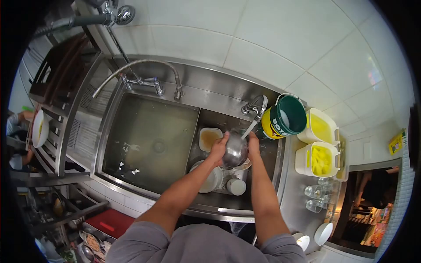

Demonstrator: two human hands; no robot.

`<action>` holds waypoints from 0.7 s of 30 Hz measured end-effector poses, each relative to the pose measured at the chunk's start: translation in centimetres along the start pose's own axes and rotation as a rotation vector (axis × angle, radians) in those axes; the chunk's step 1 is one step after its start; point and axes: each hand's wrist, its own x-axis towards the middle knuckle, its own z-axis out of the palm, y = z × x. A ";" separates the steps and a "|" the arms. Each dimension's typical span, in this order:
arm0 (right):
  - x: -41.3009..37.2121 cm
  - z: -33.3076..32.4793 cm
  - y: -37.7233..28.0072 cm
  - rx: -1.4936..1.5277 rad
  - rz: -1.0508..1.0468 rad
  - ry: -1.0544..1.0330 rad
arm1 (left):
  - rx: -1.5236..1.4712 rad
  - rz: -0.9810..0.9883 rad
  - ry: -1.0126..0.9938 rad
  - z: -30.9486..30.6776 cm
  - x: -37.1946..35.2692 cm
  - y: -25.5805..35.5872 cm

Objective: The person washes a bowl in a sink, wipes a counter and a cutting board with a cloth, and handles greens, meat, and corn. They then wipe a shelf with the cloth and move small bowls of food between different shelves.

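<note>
A shiny metal bowl [236, 152] is held between my two hands over the right sink basin [210, 117]. My left hand [218, 150] is closed on its left rim, and my right hand [254, 146] grips the right side. Water from the small curved tap [263, 105] runs down onto the bowl. Beside my left hand sits a square white container [209, 137] with brownish liquid. Below it in the basin are white dishes [208, 180] and a white cup [237, 186]. Part of another dish is hidden under the bowl.
Cloudy water fills the left basin [149, 136], with a flexible-neck faucet [149, 61] above. A green and yellow bucket [287, 115] stands right of the tap. White tubs with yellow contents [318, 160] and several glasses [315, 192] line the right counter. Slatted metal shelving [74, 109] stands left.
</note>
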 end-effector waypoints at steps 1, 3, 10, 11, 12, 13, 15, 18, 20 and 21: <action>-0.4 0.3 0.8 0.306 0.115 0.058 | -0.010 -0.017 -0.019 1.4 -0.9 2.0; -0.7 0.7 5.0 0.587 0.181 0.230 | -0.071 0.105 0.036 2.6 0.2 2.2; -9.9 3.1 1.7 -0.472 -0.744 0.476 | 0.720 0.230 0.215 5.2 7.1 -1.6; -10.4 2.3 0.7 -0.472 -0.783 0.401 | 0.738 0.228 0.172 6.0 6.4 -0.6; -10.0 1.7 1.1 -0.427 -0.745 0.463 | 0.753 0.229 0.132 7.0 5.5 0.3; -9.1 1.3 1.9 -0.381 -0.713 0.521 | 0.612 0.134 0.052 7.6 5.0 0.5; -7.2 0.3 3.6 -0.254 -0.520 0.609 | 0.319 -0.058 -0.085 8.5 3.8 0.7; -4.1 -1.2 6.1 -0.073 -0.167 0.650 | 0.952 0.492 0.084 7.2 1.7 2.4; -2.9 -2.9 7.4 -0.064 -0.105 0.628 | 1.376 0.916 0.300 3.6 1.7 2.3; -3.9 -3.6 6.2 -0.037 -0.010 0.487 | 1.240 0.804 0.185 1.7 2.5 1.2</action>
